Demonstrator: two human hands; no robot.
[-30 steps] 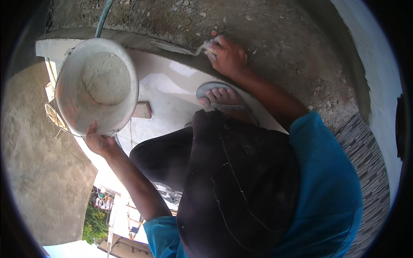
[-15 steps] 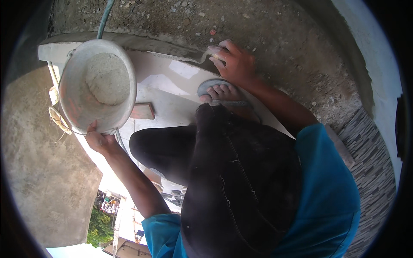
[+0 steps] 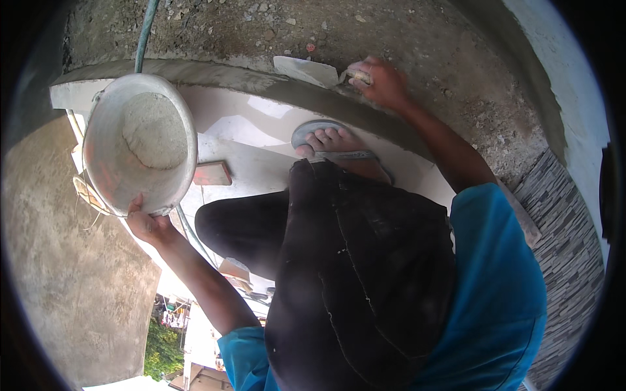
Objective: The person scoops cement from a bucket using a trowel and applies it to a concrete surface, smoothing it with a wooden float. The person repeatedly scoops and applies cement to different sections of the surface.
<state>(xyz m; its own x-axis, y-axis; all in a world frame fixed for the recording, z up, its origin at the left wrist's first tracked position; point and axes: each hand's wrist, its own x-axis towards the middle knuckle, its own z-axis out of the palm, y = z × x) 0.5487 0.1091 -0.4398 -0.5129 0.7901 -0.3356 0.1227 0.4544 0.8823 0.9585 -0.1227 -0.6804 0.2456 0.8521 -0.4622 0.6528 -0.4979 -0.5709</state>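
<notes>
My left hand [image 3: 147, 225] grips the lower rim of a pale bucket [image 3: 104, 163] holding a mound of grey cement mix [image 3: 153, 130], raised at the left. My right hand [image 3: 381, 81] is closed around the handle of a trowel [image 3: 305, 70], whose flat blade lies against the rough concrete wall [image 3: 430, 58] just above a band of fresh wet mortar [image 3: 261, 81]. My foot in a grey sandal [image 3: 326, 140] stands on the white ledge [image 3: 254, 163] under that hand. My dark trousers fill the middle of the view.
A green hose [image 3: 145, 32] runs up the wall at the top left. A reddish block [image 3: 212, 174] lies on the ledge. A grey plastered wall [image 3: 72, 280] stands left; stacked-stone cladding [image 3: 567, 215] is right. Past the ledge's edge, far below, are trees and roofs [image 3: 169, 332].
My right hand has lifted the trowel off the ledge joint, up and slightly right onto the wall, turning its blade flat into view. The bucket has barely shifted.
</notes>
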